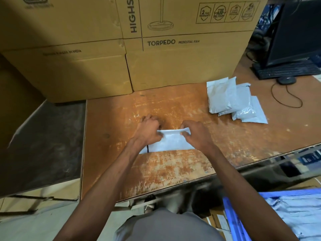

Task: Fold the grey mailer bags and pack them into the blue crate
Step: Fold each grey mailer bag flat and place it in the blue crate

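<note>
Both my left hand (147, 130) and right hand (194, 134) pinch the mailer bag's (172, 144) far edge on the counter (173, 171), lifting it to fold.

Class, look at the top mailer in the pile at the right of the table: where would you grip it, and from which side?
Take the top mailer by its near left corner, coming from the left. It lies uppermost, overlapping the others, and that edge overhangs bare table.

Stacked cardboard boxes (156, 49), keyboard (286, 71), mouse (286, 80) on worn wooden table (173, 171)
</note>
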